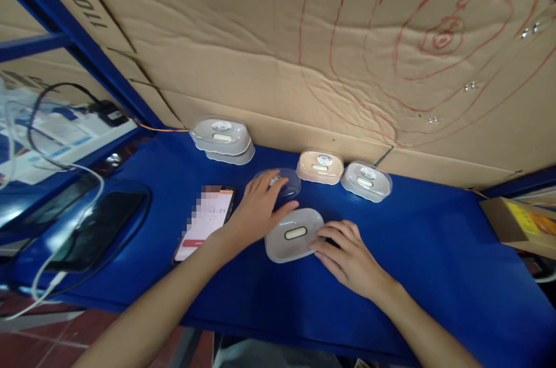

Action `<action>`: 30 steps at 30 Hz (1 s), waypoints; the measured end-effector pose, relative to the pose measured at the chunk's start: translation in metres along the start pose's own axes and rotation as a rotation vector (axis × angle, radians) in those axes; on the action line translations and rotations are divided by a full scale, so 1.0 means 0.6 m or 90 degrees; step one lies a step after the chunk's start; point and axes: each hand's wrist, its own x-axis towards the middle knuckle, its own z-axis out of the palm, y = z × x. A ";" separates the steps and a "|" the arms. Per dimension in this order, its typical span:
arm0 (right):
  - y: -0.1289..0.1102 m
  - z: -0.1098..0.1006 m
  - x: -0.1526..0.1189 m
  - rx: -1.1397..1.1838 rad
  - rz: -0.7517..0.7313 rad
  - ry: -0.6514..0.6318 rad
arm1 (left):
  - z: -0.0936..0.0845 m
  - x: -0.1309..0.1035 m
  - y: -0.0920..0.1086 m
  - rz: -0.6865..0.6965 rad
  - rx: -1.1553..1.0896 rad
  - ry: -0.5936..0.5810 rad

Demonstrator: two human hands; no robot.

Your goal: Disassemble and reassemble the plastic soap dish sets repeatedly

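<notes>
A grey oval dish point(289, 245) with a cream capsule-shaped piece in its middle lies on the blue table. My right hand point(345, 249) holds its right edge between thumb and fingers. My left hand point(260, 203) reaches over a clear oval lid point(292, 181) with a round label just behind the dish, fingers spread and thumb apart. Whether its fingertips touch the lid is hard to tell. Farther back stand a pink covered dish point(310, 171), a grey covered dish point(373, 187) and, to the left, a stack of grey covered dishes point(221, 139).
A phone point(204, 223) with a lit screen lies beside my left forearm. Farther left are a dark device point(102, 229), white cables and a power strip point(82, 139). Cardboard point(217, 37) walls the back of the blue table point(425, 252). A small box point(512, 223) stands at right.
</notes>
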 end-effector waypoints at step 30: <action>-0.019 -0.023 -0.032 -0.115 -0.056 0.193 | -0.029 -0.018 0.074 -0.260 -0.731 -0.408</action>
